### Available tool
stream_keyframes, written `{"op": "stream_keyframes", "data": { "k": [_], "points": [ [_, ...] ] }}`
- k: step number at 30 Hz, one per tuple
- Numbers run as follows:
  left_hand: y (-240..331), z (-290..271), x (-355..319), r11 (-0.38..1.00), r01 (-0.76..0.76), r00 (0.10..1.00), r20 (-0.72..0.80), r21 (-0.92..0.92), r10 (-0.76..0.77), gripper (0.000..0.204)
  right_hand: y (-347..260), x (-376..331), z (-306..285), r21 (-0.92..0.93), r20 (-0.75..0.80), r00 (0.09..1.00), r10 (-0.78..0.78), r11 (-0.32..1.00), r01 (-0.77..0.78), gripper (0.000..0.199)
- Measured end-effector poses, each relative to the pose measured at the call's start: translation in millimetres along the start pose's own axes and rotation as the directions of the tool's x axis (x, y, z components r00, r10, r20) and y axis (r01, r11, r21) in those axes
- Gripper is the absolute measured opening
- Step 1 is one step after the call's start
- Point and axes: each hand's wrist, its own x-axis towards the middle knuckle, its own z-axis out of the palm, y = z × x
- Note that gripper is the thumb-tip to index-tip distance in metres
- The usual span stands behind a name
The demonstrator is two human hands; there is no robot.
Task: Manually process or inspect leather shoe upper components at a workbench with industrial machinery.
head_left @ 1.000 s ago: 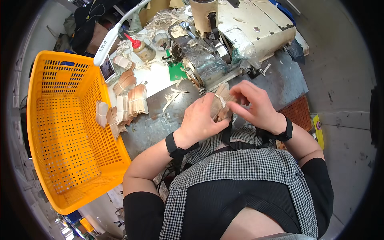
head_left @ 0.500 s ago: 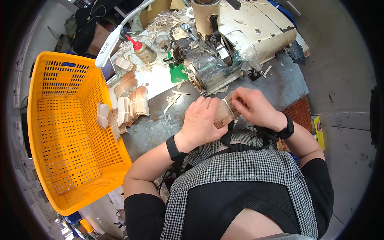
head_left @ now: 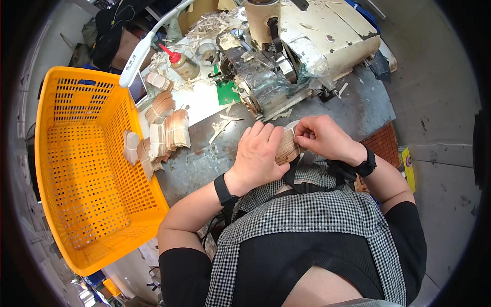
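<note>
My left hand (head_left: pixel 259 154) is wrapped around a bundle of thin tan pieces (head_left: pixel 287 150), stacked edge to edge, and holds it just above the table's front edge. A narrow pale band (head_left: pixel 292 131) shows at the bundle's right end. Against that end, my right hand (head_left: pixel 326 138) has thumb and fingers pinched together at the band. Its fingertips partly cover the band, so how far it goes around the stack cannot be seen. More banded bundles (head_left: pixel 177 130) lie on the table to my left, beside the basket.
A yellow plastic basket (head_left: pixel 134 134) stands at the left. A worn cream machine (head_left: pixel 327 38) with a dark, plastic-wrapped front sits beyond my hands on the grey metal table (head_left: pixel 204 166). A red-capped bottle (head_left: pixel 185 67), a white lamp arm (head_left: pixel 137 59) and scattered shavings (head_left: pixel 220 128) are nearby.
My right hand has shifted slightly right, its fingers now pinched at the bundle's end. More of the stacked edges shows, and the band sits nearer the right end. My left hand keeps its hold.
</note>
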Motion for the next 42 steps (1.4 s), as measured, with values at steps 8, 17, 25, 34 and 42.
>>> {"op": "stream_keyframes", "data": {
  "k": [8,17,25,34,42],
  "points": [
    [-1.6,2.3,-2.5,1.000,-0.003,0.998,-0.064,-0.021,0.002,0.057,-5.3,-3.4,-1.0,0.034,-0.036,0.999,0.015,0.999,-0.013,0.012],
    [-2.6,4.2,-9.0,1.000,-0.013,0.999,-0.035,0.000,0.013,0.058,5.2,-2.9,6.4,0.110,0.017,0.995,0.093,0.989,-0.095,0.011],
    [-3.1,3.7,-10.7,0.999,0.012,1.000,-0.027,-0.031,-0.013,0.061,10.5,-5.1,2.0,0.412,0.162,0.972,0.169,0.884,-0.222,0.003],
    [-5.0,6.2,-14.0,0.995,0.062,0.995,0.080,-0.082,-0.056,0.066,6.5,-8.1,-9.4,0.593,0.254,0.965,0.072,0.776,-0.214,0.007],
    [-12.1,3.1,-18.7,0.974,0.061,0.990,0.138,-0.220,-0.031,0.063,23.5,-11.8,-14.4,0.790,0.372,0.927,-0.052,0.541,-0.287,0.011]
  ]
}}
